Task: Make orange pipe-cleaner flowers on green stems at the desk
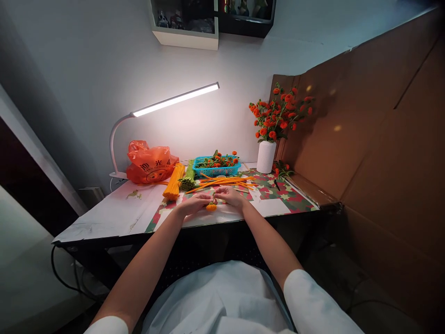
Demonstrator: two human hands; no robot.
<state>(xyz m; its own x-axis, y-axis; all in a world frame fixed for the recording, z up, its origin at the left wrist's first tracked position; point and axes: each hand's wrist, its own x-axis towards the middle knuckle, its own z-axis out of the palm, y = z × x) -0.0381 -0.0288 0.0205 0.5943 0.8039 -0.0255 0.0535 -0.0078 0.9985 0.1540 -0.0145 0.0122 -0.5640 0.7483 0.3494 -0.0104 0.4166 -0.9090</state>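
Note:
Close together over the table's front part, my left hand [197, 203] and my right hand [229, 195] both pinch a small orange flower [211, 207]. Its fluffy head hangs down between them, and a short green stem runs up to the fingertips. Fingers of both hands are closed around that stem, though how they grip it is partly hidden. Just beyond the hands lie loose orange pipe cleaners [222, 183]. Left of these are a thick bundle of orange pipe cleaners [174, 182] and a green bundle [188, 178].
A blue basket [217, 171] with orange flowers stands at the back. Right of it, a white ribbed vase [266, 157] holds more. A red plastic bag [149, 162] sits under a lit desk lamp [177, 99]. A cardboard wall [382, 116] borders the right side.

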